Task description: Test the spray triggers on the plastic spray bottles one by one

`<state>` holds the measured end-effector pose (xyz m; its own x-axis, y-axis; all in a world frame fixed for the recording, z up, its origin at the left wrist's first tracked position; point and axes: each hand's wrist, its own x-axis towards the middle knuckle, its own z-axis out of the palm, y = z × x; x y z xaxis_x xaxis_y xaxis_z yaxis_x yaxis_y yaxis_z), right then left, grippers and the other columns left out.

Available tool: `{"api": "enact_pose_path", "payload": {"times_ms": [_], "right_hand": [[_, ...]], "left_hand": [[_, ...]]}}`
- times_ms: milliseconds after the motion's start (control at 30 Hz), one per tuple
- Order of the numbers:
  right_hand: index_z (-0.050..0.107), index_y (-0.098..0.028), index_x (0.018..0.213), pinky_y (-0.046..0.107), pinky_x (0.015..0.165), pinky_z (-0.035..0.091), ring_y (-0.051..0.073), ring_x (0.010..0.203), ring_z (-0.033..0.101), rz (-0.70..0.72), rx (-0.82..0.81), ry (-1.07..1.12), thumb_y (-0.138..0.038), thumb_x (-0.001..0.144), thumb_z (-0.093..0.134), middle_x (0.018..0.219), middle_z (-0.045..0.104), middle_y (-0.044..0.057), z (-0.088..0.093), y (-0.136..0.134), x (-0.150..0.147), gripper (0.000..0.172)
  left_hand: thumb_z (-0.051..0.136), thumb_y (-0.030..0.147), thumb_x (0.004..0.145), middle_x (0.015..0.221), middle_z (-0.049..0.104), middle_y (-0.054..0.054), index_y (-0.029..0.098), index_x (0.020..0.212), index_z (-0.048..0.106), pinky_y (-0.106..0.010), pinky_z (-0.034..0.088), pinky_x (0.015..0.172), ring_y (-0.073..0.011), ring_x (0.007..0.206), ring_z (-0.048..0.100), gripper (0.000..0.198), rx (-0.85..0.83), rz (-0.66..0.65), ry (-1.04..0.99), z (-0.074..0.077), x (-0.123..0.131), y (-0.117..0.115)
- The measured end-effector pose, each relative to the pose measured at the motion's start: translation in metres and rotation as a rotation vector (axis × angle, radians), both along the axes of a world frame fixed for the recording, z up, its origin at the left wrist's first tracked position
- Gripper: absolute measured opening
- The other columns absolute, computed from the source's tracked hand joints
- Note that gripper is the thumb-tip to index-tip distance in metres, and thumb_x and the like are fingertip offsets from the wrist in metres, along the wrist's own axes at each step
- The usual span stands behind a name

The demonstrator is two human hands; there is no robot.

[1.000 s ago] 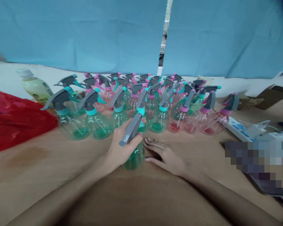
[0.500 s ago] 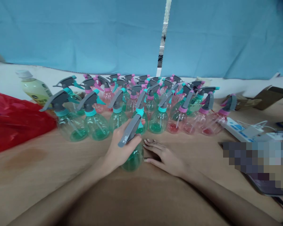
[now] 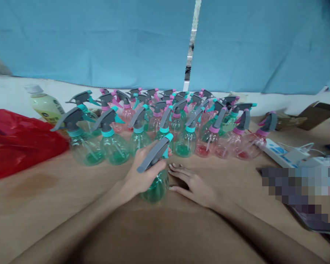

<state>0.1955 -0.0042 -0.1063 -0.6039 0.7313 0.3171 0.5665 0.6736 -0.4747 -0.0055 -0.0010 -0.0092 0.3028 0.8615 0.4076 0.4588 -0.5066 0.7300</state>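
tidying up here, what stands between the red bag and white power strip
Head view: a row of spray bottles, green left, pink right; before it, the left hand grips another green bottle.

"What sort of place to call this?"
"Looks like a makeshift workroom; can't rule out a home."
"Judging from what?"
"From rows of near-identical spray bottles point(image 3: 185, 146) filling the back of a wooden table point(image 3: 57, 212), more a batch than household clutter."
"And makeshift why?"
"See the blue sheet point(image 3: 112, 44) hung over a white wall point(image 3: 5, 90), plus a power strip point(image 3: 277, 151), red plastic bag point(image 3: 24, 143) and cardboard box point(image 3: 320, 114)."
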Motion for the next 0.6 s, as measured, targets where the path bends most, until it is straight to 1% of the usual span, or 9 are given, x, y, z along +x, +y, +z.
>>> {"api": "enact_pose_path", "payload": {"times_ms": [100, 267, 333, 400, 467, 533, 600], "right_hand": [[0.044, -0.02, 0.133, 0.045, 0.109, 0.031, 0.021, 0.13, 0.037, -0.002, -0.003, 0.009, -0.049, 0.087, 0.047, 0.14, 0.043, 0.006, -0.0011, 0.0002, 0.0001, 0.054], [0.044, -0.02, 0.132, 0.045, 0.108, 0.032, 0.022, 0.13, 0.037, -0.001, 0.002, 0.013, -0.049, 0.087, 0.047, 0.139, 0.043, 0.006, -0.0028, 0.0006, 0.0, 0.054], [0.044, -0.02, 0.133, 0.045, 0.109, 0.031, 0.022, 0.13, 0.036, 0.003, 0.005, 0.01, -0.049, 0.087, 0.047, 0.14, 0.043, 0.006, -0.0031, 0.0008, 0.0, 0.054], [0.043, -0.02, 0.133, 0.044, 0.109, 0.03, 0.021, 0.131, 0.036, 0.003, 0.002, 0.002, -0.049, 0.087, 0.047, 0.14, 0.042, 0.006, -0.0028, 0.0009, 0.0001, 0.055], [0.042, -0.02, 0.134, 0.043, 0.11, 0.03, 0.021, 0.131, 0.035, 0.0, -0.001, -0.005, -0.049, 0.087, 0.047, 0.14, 0.042, 0.006, -0.0021, 0.0009, 0.0, 0.056], [0.042, -0.019, 0.134, 0.043, 0.11, 0.029, 0.021, 0.131, 0.035, -0.001, -0.002, -0.009, -0.05, 0.087, 0.046, 0.14, 0.042, 0.006, -0.0011, 0.0007, -0.0001, 0.056], [0.042, -0.018, 0.134, 0.043, 0.11, 0.029, 0.021, 0.131, 0.035, 0.0, -0.004, -0.009, -0.05, 0.087, 0.046, 0.14, 0.042, 0.007, -0.0004, 0.0005, -0.0003, 0.057]], "left_hand": [[0.048, 0.018, 0.071, 0.074, 0.062, 0.001, 0.02, 0.083, 0.059, -0.026, 0.045, 0.061, -0.013, 0.064, 0.056, 0.016, -0.005, -0.044, -0.041, -0.0002, -0.0004, 0.0007], [0.047, 0.018, 0.072, 0.076, 0.061, 0.0, 0.019, 0.081, 0.058, -0.027, 0.046, 0.066, -0.0147, 0.07, 0.057, 0.014, -0.003, -0.054, -0.064, -0.0013, 0.0001, 0.0008], [0.047, 0.018, 0.072, 0.074, 0.061, 0.001, 0.02, 0.086, 0.06, -0.027, 0.046, 0.065, -0.0142, 0.066, 0.056, 0.018, 0.005, -0.032, -0.054, -0.0005, 0.0014, -0.0004], [0.048, 0.019, 0.073, 0.071, 0.061, 0.002, 0.021, 0.095, 0.061, -0.027, 0.047, 0.064, -0.0136, 0.062, 0.056, 0.026, 0.013, 0.017, -0.046, 0.0008, 0.0033, -0.0023], [0.049, 0.019, 0.073, 0.074, 0.063, 0.002, 0.022, 0.103, 0.061, -0.027, 0.047, 0.065, -0.0136, 0.062, 0.057, 0.033, 0.02, 0.055, -0.042, 0.0016, 0.0051, -0.004], [0.049, 0.018, 0.073, 0.079, 0.065, 0.001, 0.022, 0.106, 0.061, -0.028, 0.048, 0.068, -0.014, 0.064, 0.058, 0.035, 0.024, 0.064, -0.032, 0.0015, 0.0061, -0.0049], [0.049, 0.018, 0.073, 0.08, 0.066, 0.001, 0.023, 0.105, 0.061, -0.028, 0.048, 0.068, -0.0141, 0.064, 0.058, 0.035, 0.02, 0.066, -0.023, 0.0006, 0.0061, -0.005]]}}
